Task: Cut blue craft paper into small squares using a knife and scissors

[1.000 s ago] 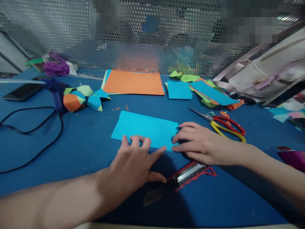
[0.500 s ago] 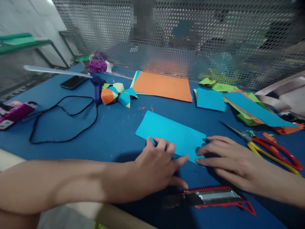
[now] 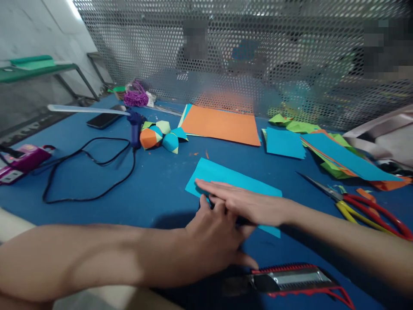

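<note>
A folded sheet of blue paper (image 3: 226,174) lies at a slant on the blue table in front of me. My right hand (image 3: 241,201) lies flat across it, fingers stretched out towards its left end and partly over my left hand. At the paper's near edge, my left hand (image 3: 214,237) rests with bent fingers pressing down and thumb spread away. Part of the left fingertips is hidden under the right hand. Just below my left thumb lies a red and black utility knife (image 3: 293,279).
Scissors (image 3: 343,200) with red and yellow handles lie right. Behind are orange sheets (image 3: 222,125), blue squares (image 3: 284,143), blue strips (image 3: 348,155) and folded paper shapes (image 3: 161,135). A glue gun (image 3: 135,125) with cord stands left, near a phone (image 3: 105,118). Perforated metal panel (image 3: 226,77) bounds the back.
My right hand has moved left from the paper's right end and now lies flat over its middle, overlapping my left hand. My left hand stays at the near edge. The view has shifted slightly.
</note>
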The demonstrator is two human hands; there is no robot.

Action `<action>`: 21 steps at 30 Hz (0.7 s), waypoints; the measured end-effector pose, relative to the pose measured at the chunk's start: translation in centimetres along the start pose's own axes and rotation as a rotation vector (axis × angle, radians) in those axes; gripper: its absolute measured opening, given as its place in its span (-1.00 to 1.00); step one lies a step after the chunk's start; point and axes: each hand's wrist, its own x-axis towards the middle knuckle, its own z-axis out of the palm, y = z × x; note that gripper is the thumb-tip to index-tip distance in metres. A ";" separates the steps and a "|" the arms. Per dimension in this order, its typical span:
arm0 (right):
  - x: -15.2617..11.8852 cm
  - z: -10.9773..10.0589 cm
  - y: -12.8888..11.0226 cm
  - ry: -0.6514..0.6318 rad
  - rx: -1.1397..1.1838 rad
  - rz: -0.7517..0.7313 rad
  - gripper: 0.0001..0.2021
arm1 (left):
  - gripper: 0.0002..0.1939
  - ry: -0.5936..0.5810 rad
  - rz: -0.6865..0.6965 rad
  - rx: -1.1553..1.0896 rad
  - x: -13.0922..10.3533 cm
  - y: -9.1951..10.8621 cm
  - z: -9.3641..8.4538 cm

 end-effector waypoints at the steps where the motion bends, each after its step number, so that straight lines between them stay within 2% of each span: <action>1: 0.4 -0.2 0.6 -0.025 -0.008 -0.008 -0.20 | -0.28 -0.001 0.007 -0.018 0.1 0.0 0.1; 5: 1.5 -1.1 3.2 -0.024 -0.124 -0.012 -0.28 | -0.23 0.005 0.014 -0.019 0.0 -0.2 0.2; 12: 3.6 -2.8 5.6 0.005 -0.217 0.048 -0.16 | -0.29 -0.003 0.009 -0.031 -0.2 -0.4 0.0; 15: 3.5 -3.0 5.4 0.087 -0.138 0.039 -0.20 | -0.30 0.005 0.009 -0.018 -0.2 -0.5 -0.1; 18: 3.0 -2.7 4.3 0.187 -0.085 -0.002 -0.27 | -0.31 0.013 0.012 -0.005 0.0 -0.6 -0.2; 21: 2.8 -1.8 2.9 0.126 -0.082 -0.069 -0.26 | -0.30 -0.021 0.015 0.018 0.1 -0.7 -0.5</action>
